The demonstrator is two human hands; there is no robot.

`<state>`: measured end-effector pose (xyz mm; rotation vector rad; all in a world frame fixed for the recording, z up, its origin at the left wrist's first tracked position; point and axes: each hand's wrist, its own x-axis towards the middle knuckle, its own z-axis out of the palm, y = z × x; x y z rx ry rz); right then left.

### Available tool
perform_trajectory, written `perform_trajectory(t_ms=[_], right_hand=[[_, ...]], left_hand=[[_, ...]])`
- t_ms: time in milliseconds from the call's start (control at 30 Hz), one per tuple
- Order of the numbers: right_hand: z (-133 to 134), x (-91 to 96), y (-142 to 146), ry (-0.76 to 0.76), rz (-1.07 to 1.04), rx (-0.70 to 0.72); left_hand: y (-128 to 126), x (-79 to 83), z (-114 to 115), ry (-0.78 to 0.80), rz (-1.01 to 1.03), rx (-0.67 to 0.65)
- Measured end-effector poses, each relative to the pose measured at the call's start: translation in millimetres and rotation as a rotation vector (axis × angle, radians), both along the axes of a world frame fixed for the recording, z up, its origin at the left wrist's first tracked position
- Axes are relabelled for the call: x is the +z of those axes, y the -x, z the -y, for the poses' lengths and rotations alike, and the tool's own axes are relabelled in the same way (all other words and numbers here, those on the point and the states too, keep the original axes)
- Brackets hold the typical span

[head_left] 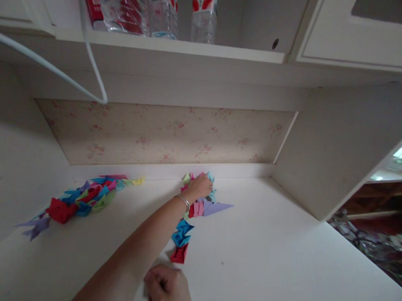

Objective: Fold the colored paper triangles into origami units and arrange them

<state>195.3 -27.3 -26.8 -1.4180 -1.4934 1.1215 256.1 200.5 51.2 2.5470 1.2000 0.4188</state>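
- While our left hand [198, 188] covers part of it, we can see the cluster of folded papers [198, 208] on the white surface [258, 245], near its back edge; a purple pointed paper [218, 207] juts from the cluster's right side;
- we judge the step in hand to be handling or arranging pieces at the cluster; the next move, we think, calls for a light fingertip touch, since thin folds could crush or slide easily;
- our left arm [135, 251] runs to the cluster from the lower left, back of the hand upward, a bracelet [185, 201] at the wrist; the fingers bend down over the papers, but their tips are hidden, so we cannot tell whether they pinch anything;
- nearer us than the cluster lie blue folded papers [182, 233], then a red folded paper [179, 253];
- our right hand [169, 287], nearer still, is curled into a loose fist; we cannot tell whether it has hold of anything;
- left of the cluster, well apart, lies a heap of coloured papers [91, 194];
- behind the cluster rises a floral panel [173, 134]; high above it, bottles [204, 17] stand on a shelf [236, 53].
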Motion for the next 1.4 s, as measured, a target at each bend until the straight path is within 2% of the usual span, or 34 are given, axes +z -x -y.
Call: perform_trajectory(t_ms=[167, 267, 333, 467, 567, 633, 700, 767, 833, 967, 1400], right_hand=[[2, -1.9, -2, 0.0, -0.023, 0.039], [3, -0.5, -3, -0.004, -0.011, 0.048], [4, 1.1, -4, 0.003, -0.022, 0.054], [5, 3.4, -4, -0.002, -0.022, 0.069], [5, 2.0, -4, 0.002, -0.046, 0.078], [6, 0.2, -2, 0.008, -0.051, 0.085], [8, -1.0, -1, 0.007, -0.025, 0.089], [10, -1.3, 0, 0.005, 0.0, 0.093], [11, -1.3, 0, 0.006, 0.0, 0.099], [12, -2.5, -1, 0.04, -0.021, 0.105], [13, 7.6, 5, 0.045, -0.007, 0.054]], left_hand=[[31, 19.3, 12, -0.005, 0.132, 0.022], [66, 22.3, 33, 0.014, 0.238, 0.064], [95, 18.5, 55, 0.048, 0.302, 0.111], [160, -1.3, 109, 0.141, 0.426, 0.251], [205, -25.2, 150, 0.345, 0.729, 0.435], [228, -43.7, 171, 0.44, 0.795, 0.551], [243, -60.7, 183, 0.492, 0.805, 0.61], [249, -72.8, 189, 0.511, 0.792, 0.613], [248, -77.9, 189, 0.486, 0.763, 0.572], [242, -74.5, 189, 0.436, 0.696, 0.497], [244, -74.8, 190, 0.466, 0.675, 0.46]])
